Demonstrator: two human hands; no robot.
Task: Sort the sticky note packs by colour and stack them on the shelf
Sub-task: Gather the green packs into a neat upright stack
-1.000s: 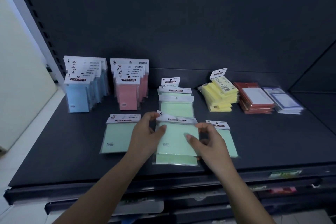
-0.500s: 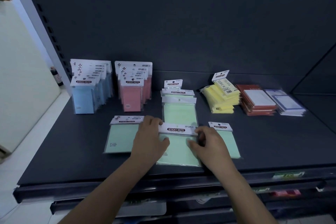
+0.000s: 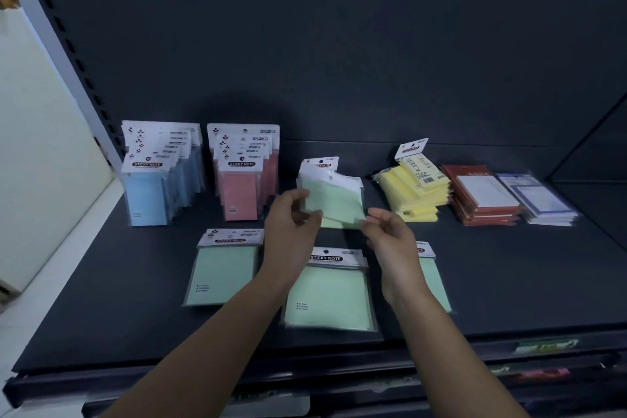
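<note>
A: Head view, entry one: what has changed over the last half second?
B: Both hands are off the front-centre green pack (image 3: 329, 292), which now lies flat and squared near the front edge of the shelf (image 3: 101, 299). They have gone to the rear green bundle (image 3: 334, 200). It lay flat at mid-shelf before and is now raised and tilted.
A: Grip, left hand (image 3: 291, 224)?
B: Thumb and fingers pinch the bundle's left edge.
A: Right hand (image 3: 390, 231)?
B: Fingers loosely curled at the bundle's lower right corner. Whether they touch it cannot be told.
A: Other green stock?
B: Left green pack (image 3: 222, 273) and right green pack (image 3: 437, 275), flat on either side of the front-centre one, unmoved.
A: Sorted stock?
B: Blue row (image 3: 159, 180) and pink row (image 3: 242, 173), upright at back left. Yellow stack (image 3: 412, 193), just right of the bundle.
A: Meaning for the task?
B: Judged: green is the colour in hand, and the three loose greens are not yet joined to the bundle.
</note>
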